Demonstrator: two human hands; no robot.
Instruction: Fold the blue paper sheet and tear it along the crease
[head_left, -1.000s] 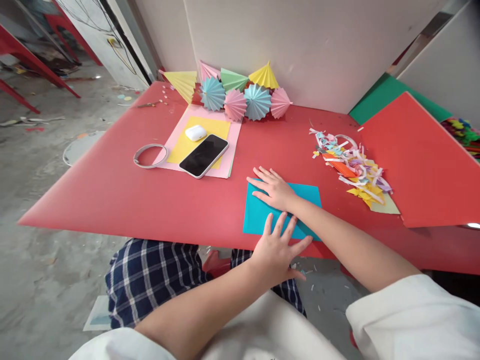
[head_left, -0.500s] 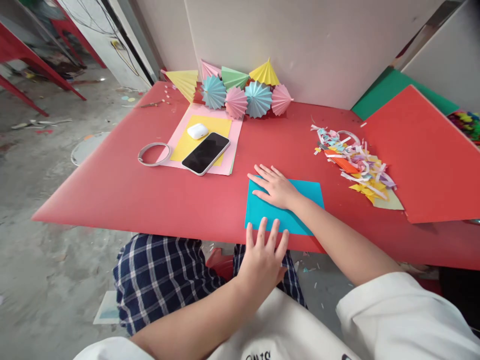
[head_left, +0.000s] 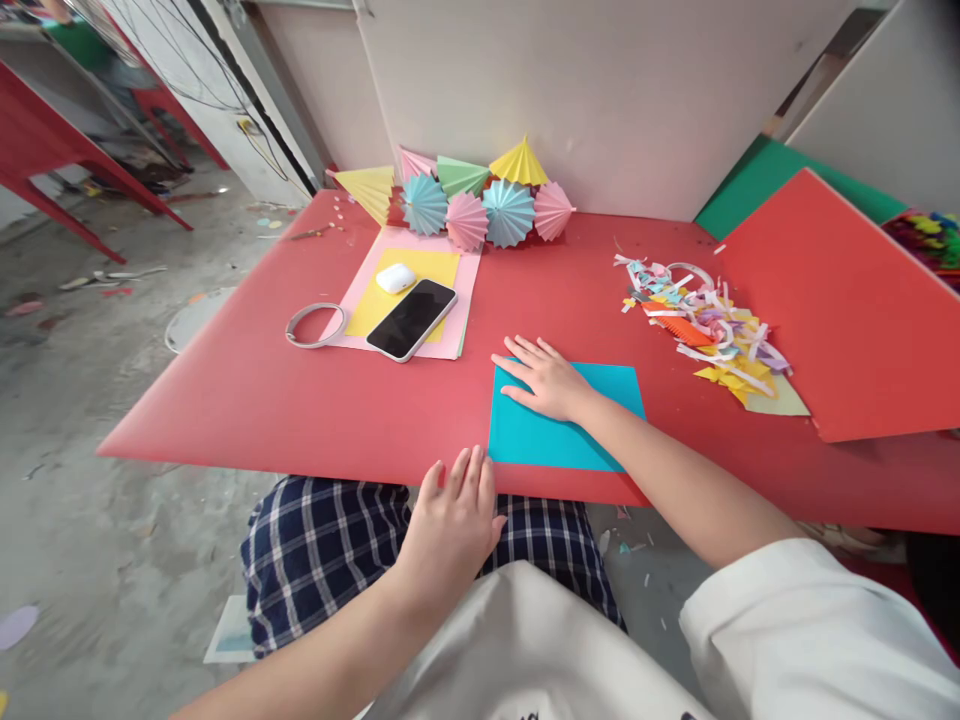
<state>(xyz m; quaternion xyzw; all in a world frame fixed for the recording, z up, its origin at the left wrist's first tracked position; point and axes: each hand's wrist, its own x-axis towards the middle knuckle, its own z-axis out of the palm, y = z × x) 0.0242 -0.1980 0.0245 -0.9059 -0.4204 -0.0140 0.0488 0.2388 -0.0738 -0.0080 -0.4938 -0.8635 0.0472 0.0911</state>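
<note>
A sheet of blue paper (head_left: 547, 437) lies flat near the front edge of the red table (head_left: 247, 400). My right hand (head_left: 551, 382) rests palm down across the paper's upper left part, fingers spread, and my forearm crosses its right side. At the table's front edge is my left hand (head_left: 454, 515), just off the paper's lower left corner. Its fingers are stretched out and hold nothing; whether they touch the tabletop I cannot tell.
Pleated paper umbrellas (head_left: 466, 220) stand along the wall. A phone (head_left: 412, 320) and a white earbud case (head_left: 395, 278) lie on pink and yellow sheets, beside a tape-like ring (head_left: 315, 326). Paper scraps (head_left: 709, 325) and a large red board (head_left: 847, 320) are on the right.
My left hand has moved left, from the lower edge of the blue paper to beyond its corner, its fingers closer together. My right hand stays on the paper. The view has shifted slightly.
</note>
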